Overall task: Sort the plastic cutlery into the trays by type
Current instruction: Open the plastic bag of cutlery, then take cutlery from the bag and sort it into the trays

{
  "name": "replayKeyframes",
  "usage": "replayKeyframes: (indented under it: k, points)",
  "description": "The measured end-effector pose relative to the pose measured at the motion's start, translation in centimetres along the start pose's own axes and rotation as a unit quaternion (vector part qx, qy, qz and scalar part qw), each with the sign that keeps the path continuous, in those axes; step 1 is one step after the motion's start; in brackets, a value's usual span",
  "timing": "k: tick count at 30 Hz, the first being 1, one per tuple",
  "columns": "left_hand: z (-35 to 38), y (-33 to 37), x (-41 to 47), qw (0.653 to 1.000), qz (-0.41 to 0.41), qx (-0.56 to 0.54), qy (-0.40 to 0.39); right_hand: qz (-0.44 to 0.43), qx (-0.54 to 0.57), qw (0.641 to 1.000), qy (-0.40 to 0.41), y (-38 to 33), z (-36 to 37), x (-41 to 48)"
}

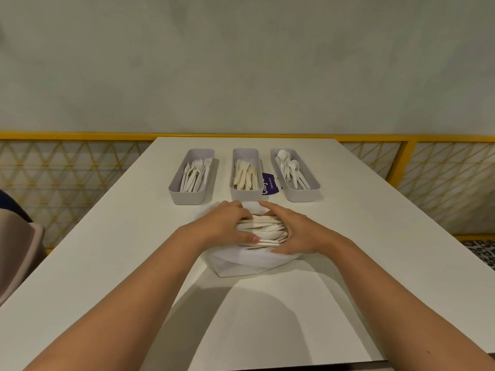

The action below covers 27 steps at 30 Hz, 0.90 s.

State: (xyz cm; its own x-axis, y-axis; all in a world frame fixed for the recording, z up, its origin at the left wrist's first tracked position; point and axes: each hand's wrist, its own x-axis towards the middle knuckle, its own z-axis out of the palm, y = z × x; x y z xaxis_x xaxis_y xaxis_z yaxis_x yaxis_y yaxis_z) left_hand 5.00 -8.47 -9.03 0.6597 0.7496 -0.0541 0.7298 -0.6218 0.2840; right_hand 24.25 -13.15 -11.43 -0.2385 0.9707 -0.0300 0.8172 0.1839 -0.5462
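A heap of white plastic cutlery (263, 231) lies in an open white bag (249, 261) at the middle of the table. My left hand (227, 223) curls over the heap's left side, thumb on the pieces. My right hand (292, 231) cups the heap's right side, its fingers curled round the ends. Three grey trays stand behind in a row: the left tray (174, 183) holds forks, the middle tray (245, 195) holds knives, and the right tray (316, 187) holds spoons.
A purple card (270, 184) lies between the middle and right trays. The white table (107, 250) runs back to a yellow-framed lattice railing (67, 167). A beige seat (18, 245) stands at the left edge.
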Motion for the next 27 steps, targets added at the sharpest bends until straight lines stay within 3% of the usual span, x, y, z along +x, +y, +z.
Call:
replayKeyframes:
  k: [7, 17, 27]
  points:
    - [-1.3, -0.1, 0.4, 0.995, -0.002, 0.023, -0.101, 0.02, -0.01, 0.999, -0.022, 1.1, -1.2, 0.4]
    - [-2.2, -0.6, 2.3, 0.991, -0.009, 0.022, -0.131, 0.018, 0.027, 0.999, -0.016, 0.7, -2.7, -0.4]
    - [-1.6, 0.6, 2.2, 0.995, 0.029, -0.003, -0.1, 0.026, 0.011, 0.999, -0.028, 0.6, -3.5, -0.7]
